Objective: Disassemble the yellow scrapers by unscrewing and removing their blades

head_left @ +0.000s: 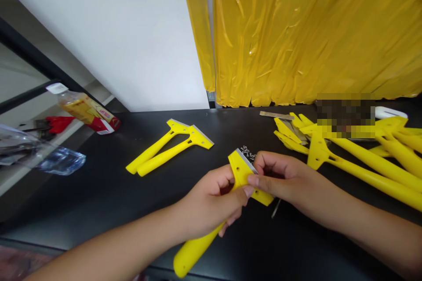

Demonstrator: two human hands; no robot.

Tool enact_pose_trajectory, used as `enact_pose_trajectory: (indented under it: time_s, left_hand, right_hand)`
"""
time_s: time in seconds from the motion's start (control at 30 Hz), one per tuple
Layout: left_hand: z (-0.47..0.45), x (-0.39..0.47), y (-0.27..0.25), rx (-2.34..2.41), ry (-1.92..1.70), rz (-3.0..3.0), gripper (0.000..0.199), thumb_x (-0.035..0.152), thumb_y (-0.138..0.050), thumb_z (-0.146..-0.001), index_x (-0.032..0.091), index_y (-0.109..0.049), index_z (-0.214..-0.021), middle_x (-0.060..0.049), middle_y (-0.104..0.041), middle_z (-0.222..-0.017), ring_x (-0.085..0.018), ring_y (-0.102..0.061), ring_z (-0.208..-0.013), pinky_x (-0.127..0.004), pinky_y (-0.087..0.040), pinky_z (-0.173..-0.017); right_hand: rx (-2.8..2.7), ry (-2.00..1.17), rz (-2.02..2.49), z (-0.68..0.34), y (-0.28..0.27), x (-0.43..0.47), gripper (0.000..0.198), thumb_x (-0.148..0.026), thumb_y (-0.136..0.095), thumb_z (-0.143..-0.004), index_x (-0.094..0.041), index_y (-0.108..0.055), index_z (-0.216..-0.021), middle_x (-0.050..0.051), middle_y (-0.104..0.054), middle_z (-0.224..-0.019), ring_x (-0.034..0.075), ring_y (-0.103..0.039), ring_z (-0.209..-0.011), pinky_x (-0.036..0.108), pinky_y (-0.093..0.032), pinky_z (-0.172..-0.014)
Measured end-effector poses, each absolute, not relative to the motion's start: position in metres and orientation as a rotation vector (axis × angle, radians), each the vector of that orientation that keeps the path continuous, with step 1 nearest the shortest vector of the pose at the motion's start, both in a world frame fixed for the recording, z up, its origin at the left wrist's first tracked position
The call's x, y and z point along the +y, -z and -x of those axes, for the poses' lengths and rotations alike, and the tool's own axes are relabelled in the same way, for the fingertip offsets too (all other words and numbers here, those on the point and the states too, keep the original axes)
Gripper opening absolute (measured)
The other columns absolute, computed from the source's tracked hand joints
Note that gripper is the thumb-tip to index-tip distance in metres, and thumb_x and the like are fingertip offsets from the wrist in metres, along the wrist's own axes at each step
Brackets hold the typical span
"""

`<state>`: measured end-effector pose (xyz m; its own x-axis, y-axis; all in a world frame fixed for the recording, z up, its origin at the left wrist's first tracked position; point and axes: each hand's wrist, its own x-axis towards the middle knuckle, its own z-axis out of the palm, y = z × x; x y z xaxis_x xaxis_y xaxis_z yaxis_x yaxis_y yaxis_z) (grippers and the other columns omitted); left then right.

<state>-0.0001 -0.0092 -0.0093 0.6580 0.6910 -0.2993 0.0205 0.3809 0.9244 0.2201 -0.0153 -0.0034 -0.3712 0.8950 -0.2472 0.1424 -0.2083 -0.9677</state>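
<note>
A yellow scraper (201, 246) with a metal blade along its head edge is held low over the black table. My left hand (219, 197) wraps round its neck, thumb on the head. My right hand (277, 175) pinches the scraper head near the blade, its thumb on the yellow face. Two holes show in the head. Small silver screws (248, 153) lie in a little pile just behind it. A thin metal rod (275, 209) partly shows beneath the right hand. Two more scrapers (168, 154), with blades fitted, lie side by side to the left.
Several yellow scraper handles and loose head plates (362, 162) are heaped at the right, with a flat metal strip (276, 115) behind. Drink bottles (87, 109) stand or lie at the left. A yellow plastic curtain (296, 35) hangs behind the black table (108, 210).
</note>
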Motion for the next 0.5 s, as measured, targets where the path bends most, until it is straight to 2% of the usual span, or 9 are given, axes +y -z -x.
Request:
enact_pose_trajectory:
  time_s: [0.17, 0.3, 0.5]
  left_hand:
    - [0.0008, -0.0077, 0.0084, 0.746, -0.491, -1.098, 0.020, 0.038, -0.071, -0.104, 0.022, -0.059, -0.103, 0.010, -0.052, -0.063, -0.006, -0.048, -0.044, -0.010, -0.044, -0.035]
    - [0.0009, -0.0074, 0.0091, 0.764, -0.503, -1.074, 0.027, 0.044, -0.073, -0.103, 0.021, -0.060, -0.099, 0.006, -0.058, -0.071, -0.006, -0.051, -0.046, -0.012, -0.045, -0.034]
    - [-0.0025, -0.0087, 0.0097, 0.775, -0.492, -1.049, 0.028, 0.048, -0.069, -0.104, 0.020, -0.062, -0.104, 0.004, -0.061, -0.077, -0.006, -0.052, -0.046, -0.014, -0.044, -0.034]
  right_hand:
    - [-1.498, -1.660, 1.181, -0.2221, 0.0021, -0.0137, 0.053, -0.073, -0.075, -0.092, -0.022, -0.064, -0.090, -0.001, -0.060, -0.086, 0.016, -0.050, -0.082, 0.030, -0.042, -0.074]
    - [-1.497, -1.663, 1.176, -0.2235, -0.0005, -0.0155, 0.051, -0.071, -0.077, -0.092, -0.022, -0.062, -0.089, -0.001, -0.060, -0.084, 0.016, -0.052, -0.081, 0.030, -0.043, -0.071]
    - [-1.518, -1.676, 1.187, -0.2232, -0.0009, -0.0151, 0.047, -0.067, -0.076, -0.095, -0.022, -0.061, -0.088, 0.000, -0.062, -0.085, 0.017, -0.054, -0.081, 0.030, -0.044, -0.071]
